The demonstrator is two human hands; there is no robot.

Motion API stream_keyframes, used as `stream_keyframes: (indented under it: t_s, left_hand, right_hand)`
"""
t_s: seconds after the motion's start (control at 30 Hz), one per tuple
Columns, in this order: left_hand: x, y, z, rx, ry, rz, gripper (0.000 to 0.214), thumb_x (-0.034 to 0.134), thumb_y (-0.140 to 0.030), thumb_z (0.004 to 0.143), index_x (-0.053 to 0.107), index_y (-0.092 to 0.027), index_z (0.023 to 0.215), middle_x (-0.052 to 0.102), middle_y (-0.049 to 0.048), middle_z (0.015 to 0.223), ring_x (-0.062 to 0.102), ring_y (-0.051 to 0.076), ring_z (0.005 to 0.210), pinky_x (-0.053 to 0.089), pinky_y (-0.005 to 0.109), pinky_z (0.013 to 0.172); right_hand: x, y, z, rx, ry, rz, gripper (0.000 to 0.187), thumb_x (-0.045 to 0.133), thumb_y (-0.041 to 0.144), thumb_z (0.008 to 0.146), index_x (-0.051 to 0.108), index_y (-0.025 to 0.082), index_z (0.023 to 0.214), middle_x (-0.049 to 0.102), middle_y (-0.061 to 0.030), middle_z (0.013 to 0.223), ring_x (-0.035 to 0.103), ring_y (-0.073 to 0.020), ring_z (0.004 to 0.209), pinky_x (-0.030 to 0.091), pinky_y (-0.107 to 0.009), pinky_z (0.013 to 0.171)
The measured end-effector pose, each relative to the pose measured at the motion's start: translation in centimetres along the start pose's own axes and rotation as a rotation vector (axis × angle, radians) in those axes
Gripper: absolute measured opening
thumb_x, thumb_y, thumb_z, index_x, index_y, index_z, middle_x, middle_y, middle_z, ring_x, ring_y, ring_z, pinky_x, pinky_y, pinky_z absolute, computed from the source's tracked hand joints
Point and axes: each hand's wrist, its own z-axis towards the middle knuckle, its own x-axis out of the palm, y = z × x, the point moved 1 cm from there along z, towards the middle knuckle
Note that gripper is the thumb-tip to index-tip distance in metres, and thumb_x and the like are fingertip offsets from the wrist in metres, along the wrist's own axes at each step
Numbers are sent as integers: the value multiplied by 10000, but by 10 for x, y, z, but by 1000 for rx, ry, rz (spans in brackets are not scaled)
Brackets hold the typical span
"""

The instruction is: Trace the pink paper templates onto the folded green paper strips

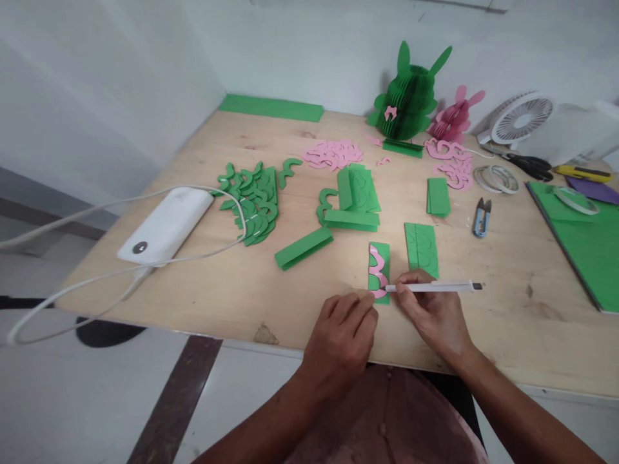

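A white pen [435, 287] is pinched in my right hand [435, 316], its tip at the right edge of a wavy pink paper cutout [378, 264]. This cutout lies flat on a small green paper piece [382, 299] near the front of the table. From the lower left, my left hand [345, 332] presses bent fingers onto the bottom end of the cutout, holding it down. Beyond my right hand lies another green piece [422, 248] with curved lines drawn on it. A folded green strip [304, 248] is to the left.
Green cutouts [254, 203], pink cutouts [333, 154] and folded green papers [358, 190] lie across the wooden table. Blue thread snips [481, 218] and tape rolls [496, 179] are at right. A white power bank [167, 225] with a looping cable sits left. Green paper bunny [409, 100] stands behind.
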Motion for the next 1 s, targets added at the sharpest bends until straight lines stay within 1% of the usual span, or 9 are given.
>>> stream_keyframes:
  t_s: [0.13,0.27,0.43,0.6,0.83,1.0]
  left_hand:
    - [-1,-1,1,5,2,4,225,445,-116,915,632,-111,1040,667,112,1155,571,222,973,439,385,816]
    - [-3,-2,4,-9,6,23,234,460,-126,916,637,-114,1068,672,114,1127,573,222,949,441,382,788]
    - [-5,-3,8,-6,29,19,207,463,-119,918,643,-112,1021,674,99,1106,565,216,911,444,372,753]
    - [-4,-2,11,-15,13,16,198,459,-117,921,641,-112,997,688,85,1044,558,213,883,443,364,742]
    - [-5,-3,11,-28,-18,22,206,456,-121,920,649,-123,991,689,90,1044,564,204,880,454,360,752]
    - [-4,-2,9,-13,-33,26,208,460,-114,915,650,-123,997,684,95,1067,568,201,883,457,359,747]
  right_hand:
    - [0,3,0,-11,-25,-17,158,552,317,853,610,206,756,639,-14,661,591,-159,611,478,-260,552]
    - [0,3,0,-26,-45,-28,171,546,321,847,614,206,740,642,-14,649,592,-161,590,470,-257,524]
    - [0,2,0,-22,-52,-28,173,550,319,838,609,205,721,633,-10,641,585,-157,588,469,-252,522]
    - [1,3,0,-26,-74,-27,174,544,317,836,605,210,713,632,-8,646,588,-156,593,467,-247,521]
    - [1,2,1,-43,-78,-31,152,549,304,826,611,215,720,638,-1,642,590,-152,583,476,-248,520]
    - [1,3,1,-52,-77,-36,163,542,311,829,604,220,709,633,-3,634,581,-149,574,471,-245,508]
